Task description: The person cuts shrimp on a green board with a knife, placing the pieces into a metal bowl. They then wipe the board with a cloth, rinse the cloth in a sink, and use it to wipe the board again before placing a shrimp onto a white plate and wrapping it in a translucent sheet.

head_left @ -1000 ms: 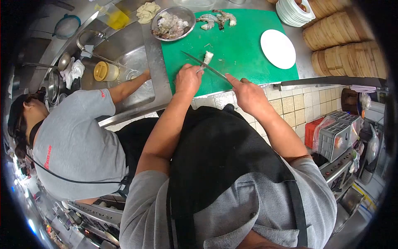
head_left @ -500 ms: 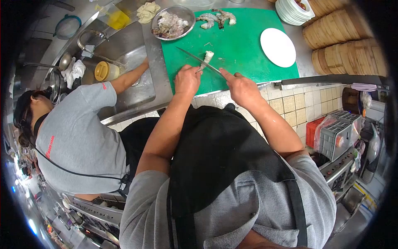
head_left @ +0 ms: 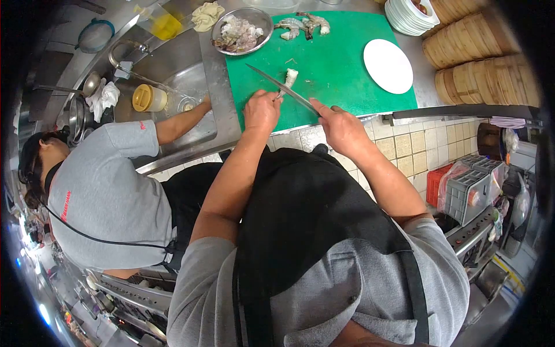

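Observation:
My left hand (head_left: 263, 110) is closed on the tail end of a peeled shrimp (head_left: 290, 77), which lies on the green cutting board (head_left: 341, 75). In my right hand (head_left: 340, 127) is a long knife (head_left: 280, 85); its handle is hidden in the grip. The blade lies slanted across the shrimp, its tip pointing to the upper left. A few shrimp (head_left: 303, 25) with tails on rest at the board's far edge. Beside them a metal bowl (head_left: 243, 30) holds a pile of shrimp, and a white oval plate (head_left: 388, 66) sits on the right.
At left, a co-worker in a grey shirt (head_left: 110, 196) reaches into the steel sink (head_left: 191, 121), where a yellow-lidded container (head_left: 149, 98) stands. Bamboo steamers (head_left: 474, 78) and stacked white plates (head_left: 409, 17) are at right. A crumpled cloth (head_left: 207, 16) lies behind the sink.
My right hand has drawn slightly back toward me and right with the knife; the left hand and shrimp barely move. The co-worker's arm has shifted in the sink.

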Motion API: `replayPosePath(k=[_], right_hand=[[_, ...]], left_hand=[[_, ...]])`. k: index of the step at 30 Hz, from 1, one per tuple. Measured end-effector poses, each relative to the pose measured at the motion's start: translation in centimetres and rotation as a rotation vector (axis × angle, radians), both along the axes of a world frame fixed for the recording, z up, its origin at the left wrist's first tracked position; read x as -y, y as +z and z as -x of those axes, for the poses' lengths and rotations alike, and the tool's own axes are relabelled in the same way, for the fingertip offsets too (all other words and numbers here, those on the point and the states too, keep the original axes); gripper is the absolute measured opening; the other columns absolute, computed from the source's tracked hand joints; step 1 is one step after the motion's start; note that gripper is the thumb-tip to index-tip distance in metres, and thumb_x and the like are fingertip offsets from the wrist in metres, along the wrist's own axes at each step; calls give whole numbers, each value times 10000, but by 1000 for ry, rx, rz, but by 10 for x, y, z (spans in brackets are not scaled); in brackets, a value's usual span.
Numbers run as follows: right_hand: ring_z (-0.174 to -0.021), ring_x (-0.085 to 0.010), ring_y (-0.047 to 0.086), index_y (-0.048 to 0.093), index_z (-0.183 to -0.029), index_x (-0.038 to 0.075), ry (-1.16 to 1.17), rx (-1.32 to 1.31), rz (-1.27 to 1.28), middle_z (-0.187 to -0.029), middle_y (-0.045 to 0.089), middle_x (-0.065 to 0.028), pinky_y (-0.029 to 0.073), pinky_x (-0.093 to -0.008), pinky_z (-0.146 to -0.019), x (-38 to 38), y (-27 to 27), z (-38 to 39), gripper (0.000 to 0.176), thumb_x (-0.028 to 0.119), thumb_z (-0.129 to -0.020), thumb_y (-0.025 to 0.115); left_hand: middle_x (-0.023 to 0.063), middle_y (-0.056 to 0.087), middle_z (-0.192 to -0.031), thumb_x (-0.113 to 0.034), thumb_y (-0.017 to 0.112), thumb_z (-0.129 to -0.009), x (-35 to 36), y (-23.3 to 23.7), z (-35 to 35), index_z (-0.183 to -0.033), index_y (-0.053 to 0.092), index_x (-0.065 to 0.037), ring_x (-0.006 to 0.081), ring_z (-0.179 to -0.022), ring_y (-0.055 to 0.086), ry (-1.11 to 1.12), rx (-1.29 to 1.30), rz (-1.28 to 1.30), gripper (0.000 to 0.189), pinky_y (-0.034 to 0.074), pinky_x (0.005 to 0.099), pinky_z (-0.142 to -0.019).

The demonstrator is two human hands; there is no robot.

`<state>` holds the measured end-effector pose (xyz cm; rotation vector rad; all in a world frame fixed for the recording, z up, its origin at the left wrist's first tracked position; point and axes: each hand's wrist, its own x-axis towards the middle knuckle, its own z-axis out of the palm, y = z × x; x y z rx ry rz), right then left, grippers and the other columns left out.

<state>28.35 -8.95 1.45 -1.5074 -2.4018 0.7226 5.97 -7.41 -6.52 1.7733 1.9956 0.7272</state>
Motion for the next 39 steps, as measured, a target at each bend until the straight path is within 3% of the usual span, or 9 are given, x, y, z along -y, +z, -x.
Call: replayPosePath(k=[9,14,21,24,26,27,30,36,39], right_hand=[[-935,-434,661,501,-1435,163,2,8,51,-1015,657,-268,540,-505,-823,-12,-19,7,486,140,-953,558],[-957,-420,648,538,-1409,156,-19,-270,-11,-1052,672,-236,519,-497,-842,-10,5,-31,489,87,-931,613],[-1060,-364,668,566,-1392,110,-229,-323,146,-1200,661,-249,510,-386,-920,5,40,-83,449,76,-948,628],[-1072,-311,680,556,-1398,86,-365,-322,250,-1206,663,-252,506,-368,-924,16,40,-98,448,61,-955,617],[-1074,-285,683,550,-1399,70,-435,-326,291,-1204,665,-251,504,-357,-923,21,32,-107,447,52,-957,613],[-1076,-276,683,545,-1400,58,-462,-329,302,-1199,669,-249,504,-353,-924,25,24,-112,450,43,-955,614],[-1074,-271,686,544,-1394,38,-499,-324,302,-1186,679,-245,506,-340,-924,37,13,-121,456,15,-944,617],[-1063,-262,690,548,-1391,31,-556,-328,366,-1156,691,-245,502,-327,-919,52,5,-130,456,1,-941,617],[-1021,-230,679,546,-1394,29,-586,-339,392,-1142,699,-229,497,-317,-912,56,6,-133,449,18,-950,617]], left_hand=[[146,694,-957,-180,743,-839,0,0,0,-995,764,-52,358,-867,679,6,33,-28,203,543,455,-786],[144,694,-876,-197,769,-825,-12,20,10,-986,767,-40,330,-796,679,13,161,-146,225,539,427,-739],[161,697,-861,-232,787,-810,-84,71,55,-1013,767,-42,307,-777,685,61,198,-359,280,542,397,-736],[169,702,-905,-264,795,-799,-118,75,74,-1073,755,-51,311,-826,687,159,-28,-287,349,546,411,-794],[181,702,-984,-288,790,-799,-136,67,77,-1161,728,-86,323,-914,679,162,-377,-580,419,537,444,-869],[180,684,-1112,-265,769,-816,-133,80,61,-1216,705,-112,350,-1019,661,107,-281,-430,433,524,472,-915],[169,648,-1224,-251,720,-854,-149,67,17,-1207,712,-131,377,-1100,636,-138,-81,-124,373,519,484,-927],[189,634,-1193,-187,584,-917,-182,9,-40,-1216,661,-139,389,-1077,648,-158,-326,-61,312,544,481,-885],[183,582,-1339,-181,605,-921,-180,5,-43,-1275,622,-158,379,-1109,635,-139,-367,49,355,520,491,-936]])
